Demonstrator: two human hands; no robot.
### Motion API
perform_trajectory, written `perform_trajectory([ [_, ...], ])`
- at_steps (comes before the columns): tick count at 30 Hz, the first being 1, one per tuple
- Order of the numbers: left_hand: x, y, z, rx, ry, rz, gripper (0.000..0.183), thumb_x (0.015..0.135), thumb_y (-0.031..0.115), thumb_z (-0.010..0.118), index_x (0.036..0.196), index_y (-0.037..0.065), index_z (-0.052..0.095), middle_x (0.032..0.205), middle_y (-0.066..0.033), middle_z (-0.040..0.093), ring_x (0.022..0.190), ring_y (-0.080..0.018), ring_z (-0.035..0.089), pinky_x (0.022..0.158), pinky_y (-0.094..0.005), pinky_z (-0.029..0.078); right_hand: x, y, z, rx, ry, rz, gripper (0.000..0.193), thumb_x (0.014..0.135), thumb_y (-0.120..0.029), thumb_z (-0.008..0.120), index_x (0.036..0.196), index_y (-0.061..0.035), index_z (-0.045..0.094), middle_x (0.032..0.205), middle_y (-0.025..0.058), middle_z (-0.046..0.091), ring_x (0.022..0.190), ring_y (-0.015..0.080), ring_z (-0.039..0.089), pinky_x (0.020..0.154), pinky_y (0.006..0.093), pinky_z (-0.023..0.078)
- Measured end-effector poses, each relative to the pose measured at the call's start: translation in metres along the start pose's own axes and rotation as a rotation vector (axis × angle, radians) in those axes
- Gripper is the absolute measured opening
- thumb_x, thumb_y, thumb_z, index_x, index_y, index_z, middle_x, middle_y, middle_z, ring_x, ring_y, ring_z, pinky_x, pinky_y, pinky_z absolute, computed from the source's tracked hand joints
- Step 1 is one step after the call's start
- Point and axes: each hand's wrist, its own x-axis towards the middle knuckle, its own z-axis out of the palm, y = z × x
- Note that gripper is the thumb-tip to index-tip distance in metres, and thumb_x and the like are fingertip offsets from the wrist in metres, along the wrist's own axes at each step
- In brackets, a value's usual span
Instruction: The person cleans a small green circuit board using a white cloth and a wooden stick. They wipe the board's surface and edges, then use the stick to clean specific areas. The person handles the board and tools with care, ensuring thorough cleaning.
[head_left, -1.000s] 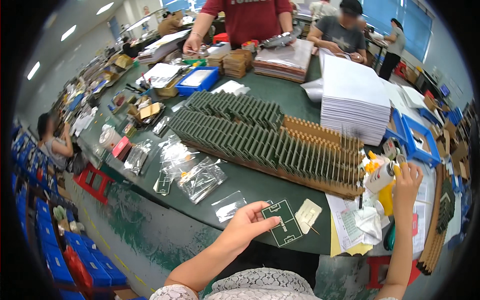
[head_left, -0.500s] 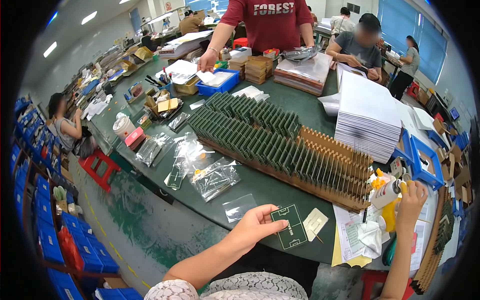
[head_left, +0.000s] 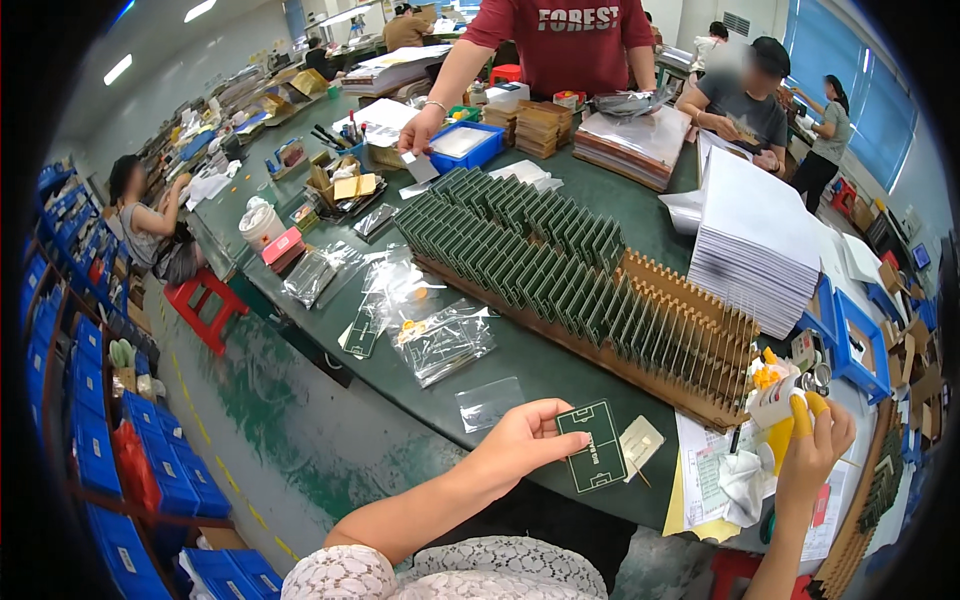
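My left hand (head_left: 520, 440) pinches a dark green rectangular card (head_left: 597, 455) printed with pale sports-pitch lines, its thumb on the face. Just right of it, a small cream pad (head_left: 641, 444) with a thin stick lies near the table edge. At the right, my right hand (head_left: 818, 445) has yellow covers on its fingertips. Its bent fingers are against the right end of a tilted white bottle (head_left: 772, 405) and partly hide it. Under the bottle lies something yellow; a crumpled white cloth (head_left: 742, 485) is nearer me.
A long brown slotted rack (head_left: 590, 325) full of upright green cards crosses the table. Clear plastic bags (head_left: 445, 345) lie to its left. A tall white paper stack (head_left: 750, 240) and blue tray (head_left: 862, 345) stand right. Across the table, a person's hand (head_left: 420, 130) reaches by a blue box (head_left: 468, 147).
The view has shifted a little, moving most things right in the picture. My right hand has come lower and nearer along the bottle. My left hand still holds the card.
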Motion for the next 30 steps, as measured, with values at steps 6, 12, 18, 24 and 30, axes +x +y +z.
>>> perform_trajectory([
  [6,-0.001,-0.001,-0.002,-0.033,-0.011,0.013,0.024,0.087,0.012,0.069,0.107,0.002,0.061,0.093,0.0013,0.065,0.079,-0.0006,0.055,0.070,-0.0164,0.043,-0.004,0.000,-0.001,0.000,0.009,-0.004,0.034,0.067,0.001,0.064,0.101,-0.0013,0.068,0.104,0.0105,0.064,0.107,0.0297,0.054,0.098,0.0459,0.036],
  [12,-0.003,0.001,-0.005,-0.047,-0.011,0.025,0.024,0.087,0.013,0.069,0.106,0.002,0.061,0.091,0.0016,0.065,0.077,-0.0002,0.055,0.069,-0.0166,0.043,-0.002,-0.004,-0.004,0.010,0.004,0.003,0.036,0.067,0.003,0.063,0.102,-0.0014,0.069,0.105,0.0101,0.063,0.108,0.0300,0.053,0.099,0.0455,0.036],
  [18,-0.002,-0.003,-0.008,-0.069,0.006,0.032,0.024,0.086,0.013,0.070,0.105,0.002,0.061,0.089,0.0026,0.064,0.075,-0.0002,0.054,0.067,-0.0167,0.042,-0.004,-0.006,-0.004,0.006,-0.029,0.022,0.035,0.069,0.004,0.062,0.103,-0.0008,0.069,0.109,0.0109,0.062,0.110,0.0312,0.051,0.099,0.0465,0.036],
  [24,0.000,-0.002,-0.007,-0.080,-0.018,0.028,0.021,0.087,0.012,0.069,0.104,0.002,0.061,0.091,0.0010,0.065,0.078,-0.0008,0.056,0.069,-0.0169,0.043,-0.008,-0.004,-0.001,0.003,-0.036,0.024,0.035,0.070,0.002,0.062,0.104,0.0003,0.068,0.107,0.0120,0.061,0.109,0.0325,0.051,0.099,0.0478,0.037],
  [30,0.003,-0.006,-0.007,-0.079,-0.033,0.039,0.021,0.088,0.011,0.067,0.105,0.001,0.060,0.093,-0.0003,0.066,0.081,-0.0021,0.058,0.073,-0.0176,0.045,-0.011,-0.002,-0.001,-0.005,-0.023,0.010,0.037,0.068,0.004,0.064,0.105,0.0000,0.068,0.106,0.0122,0.062,0.108,0.0324,0.052,0.098,0.0478,0.037],
])
